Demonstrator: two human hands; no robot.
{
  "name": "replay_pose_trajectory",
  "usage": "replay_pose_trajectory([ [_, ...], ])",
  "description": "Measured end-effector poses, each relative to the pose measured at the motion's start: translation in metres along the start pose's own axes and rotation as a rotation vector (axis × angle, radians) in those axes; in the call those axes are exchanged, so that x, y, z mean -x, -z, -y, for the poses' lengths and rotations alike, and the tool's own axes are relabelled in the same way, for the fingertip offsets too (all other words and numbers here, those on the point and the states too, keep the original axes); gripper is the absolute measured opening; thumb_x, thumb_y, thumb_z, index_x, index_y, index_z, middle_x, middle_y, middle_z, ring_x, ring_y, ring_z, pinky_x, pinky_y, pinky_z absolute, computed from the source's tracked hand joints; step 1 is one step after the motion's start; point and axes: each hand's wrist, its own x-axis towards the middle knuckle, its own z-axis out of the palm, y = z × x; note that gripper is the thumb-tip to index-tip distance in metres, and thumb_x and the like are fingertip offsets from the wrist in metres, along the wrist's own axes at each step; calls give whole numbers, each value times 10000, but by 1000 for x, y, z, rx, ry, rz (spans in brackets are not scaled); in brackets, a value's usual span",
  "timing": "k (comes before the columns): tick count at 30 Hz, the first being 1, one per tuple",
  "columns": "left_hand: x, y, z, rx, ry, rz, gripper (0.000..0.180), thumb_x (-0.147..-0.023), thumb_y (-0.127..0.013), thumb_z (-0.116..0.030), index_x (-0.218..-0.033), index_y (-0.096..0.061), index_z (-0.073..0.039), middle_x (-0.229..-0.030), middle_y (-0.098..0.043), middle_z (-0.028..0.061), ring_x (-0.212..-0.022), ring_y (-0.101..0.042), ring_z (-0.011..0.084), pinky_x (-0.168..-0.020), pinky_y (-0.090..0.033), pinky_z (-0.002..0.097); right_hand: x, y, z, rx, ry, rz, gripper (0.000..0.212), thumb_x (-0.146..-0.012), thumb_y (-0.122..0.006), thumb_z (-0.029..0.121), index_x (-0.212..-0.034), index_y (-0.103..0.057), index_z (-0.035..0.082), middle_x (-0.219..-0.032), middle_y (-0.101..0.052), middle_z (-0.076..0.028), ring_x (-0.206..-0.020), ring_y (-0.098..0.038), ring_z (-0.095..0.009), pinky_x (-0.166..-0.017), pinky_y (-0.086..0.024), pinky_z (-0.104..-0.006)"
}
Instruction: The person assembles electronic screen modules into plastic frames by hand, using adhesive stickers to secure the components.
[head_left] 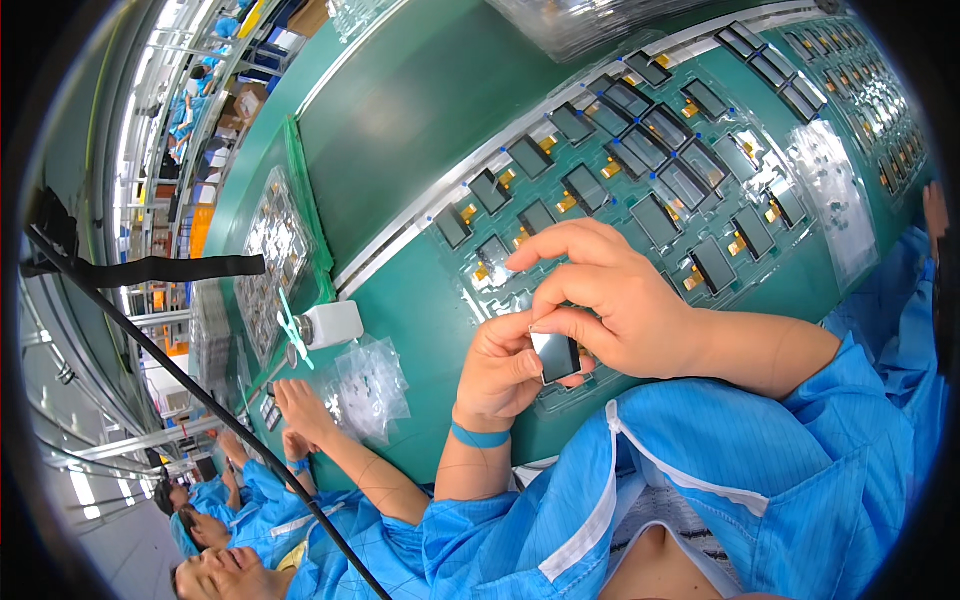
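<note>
My left hand (498, 372) holds a small display panel (557, 357) with a dark glassy face, its thumb lying along one side of the panel and fingers behind it. A blue band circles that wrist. At the panel's upper left corner, the thumb and index finger of my right hand (625, 310) are pinched together; whatever is between them is too small to make out. The other right fingers are raised and curled. Just beyond my hands lies a clear plastic tray (620, 235) with several similar display panels (583, 189), many with short orange flex tails.
A small stack of panels (668, 127) rests over the tray's middle. At left are a white container (333, 324), clear plastic bags (367, 388) and a green-edged tray (275, 265). A co-worker's hand (303, 410) is nearby. A black cable (200, 395) crosses the lower left view.
</note>
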Motion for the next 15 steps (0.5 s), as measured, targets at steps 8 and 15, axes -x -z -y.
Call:
replay_pose_trajectory([
  [8, 10, 6, 1, 140, -278, -198, 439, -788, -641, -77, -1195, -492, -1, -1160, -529, 182, -917, -609, 347, -718, -554, 384, -1, 16, 34, -376, 348, 311, 90, -773, -621, 139, -694, -579, 135, -999, -579, -43, -1009, -497, -255, -866, -346, -393],
  [15, 14, 14, -5, 357, -274, 92, 430, -799, -604, -27, -1209, -474, -5, -1201, -489, 205, -908, -590, 439, -688, -562, 484, 22, 100, 18, -518, -39, -83, 53, -823, -495, 56, -806, -527, 17, -741, -598, -110, -834, -549, -168, -652, -459, -250],
])
